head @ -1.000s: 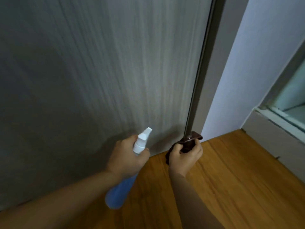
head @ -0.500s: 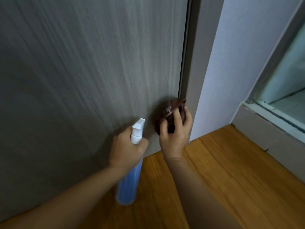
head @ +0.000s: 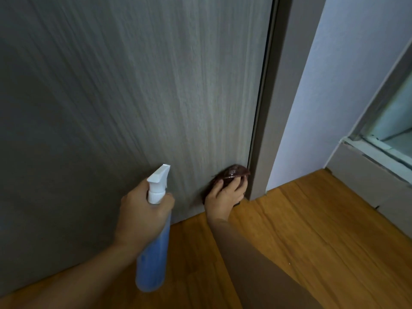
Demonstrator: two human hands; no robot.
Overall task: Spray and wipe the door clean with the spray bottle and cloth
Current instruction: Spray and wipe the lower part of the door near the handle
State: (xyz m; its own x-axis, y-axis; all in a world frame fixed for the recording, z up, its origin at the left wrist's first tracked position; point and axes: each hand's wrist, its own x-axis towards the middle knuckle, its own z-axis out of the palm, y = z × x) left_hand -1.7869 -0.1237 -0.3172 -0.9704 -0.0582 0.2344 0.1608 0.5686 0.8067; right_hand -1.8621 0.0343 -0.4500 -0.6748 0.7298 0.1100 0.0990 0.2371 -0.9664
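Note:
A grey wood-grain door [head: 138, 90] fills the left and centre of the head view. My left hand [head: 142, 214] grips the neck of a blue spray bottle [head: 153, 259] with a white nozzle, which points up toward the door's lower part. My right hand [head: 225, 196] holds a dark brown cloth [head: 233, 171] against the door's bottom right corner, beside the frame. Most of the cloth is hidden under my fingers.
A grey door frame [head: 276, 108] runs down the door's right edge. A pale wall [head: 338, 85] stands beyond it. At the far right is a grey ledge with a glass panel [head: 392, 121]. Wooden floor [head: 312, 241] spreads below.
My right hand with the cloth rose up the door's right edge half a second ago and has come back down to the bottom corner. The left hand with the bottle stays in place.

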